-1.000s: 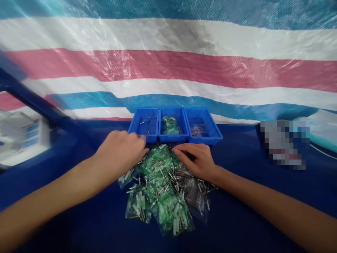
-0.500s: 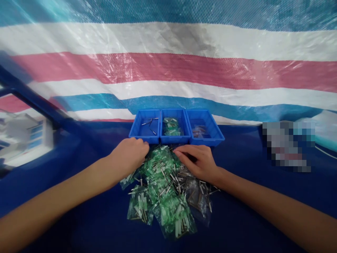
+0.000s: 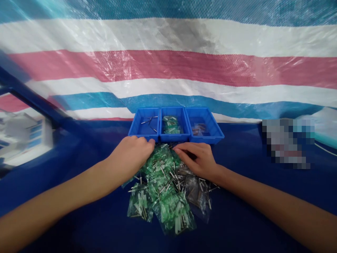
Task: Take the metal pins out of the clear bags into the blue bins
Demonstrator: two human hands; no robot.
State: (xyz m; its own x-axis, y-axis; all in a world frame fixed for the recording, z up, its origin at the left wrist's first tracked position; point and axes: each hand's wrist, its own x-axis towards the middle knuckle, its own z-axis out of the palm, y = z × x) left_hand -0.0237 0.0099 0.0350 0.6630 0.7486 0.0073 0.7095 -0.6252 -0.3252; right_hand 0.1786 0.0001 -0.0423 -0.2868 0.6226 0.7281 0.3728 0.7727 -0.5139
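Note:
A pile of small clear and green plastic bags [image 3: 163, 175] with metal pins and pale pieces lies on the dark blue table, loose metal pins among them. My left hand [image 3: 135, 151] is closed over the pile's upper left edge; whatever its fingers hold is hidden. At the upper right of the pile, my right hand [image 3: 197, 158] pinches with thumb and forefinger, and anything between the tips is too small to name. Behind the hands stand three blue bins: the left bin [image 3: 134, 123] holds a few metal pins, the middle bin [image 3: 175, 137] green bags, the right bin [image 3: 217, 131] brownish bags.
A striped plastic sheet [image 3: 168, 66] hangs behind the table [image 3: 92, 218]. At the far left are a blue metal frame [image 3: 34, 102] and a blurred white object [image 3: 26, 140]. A pixelated item [image 3: 285, 144] lies at the right.
My left hand has moved slightly to the right over the pile, toward my right hand. My right hand has stayed almost in place.

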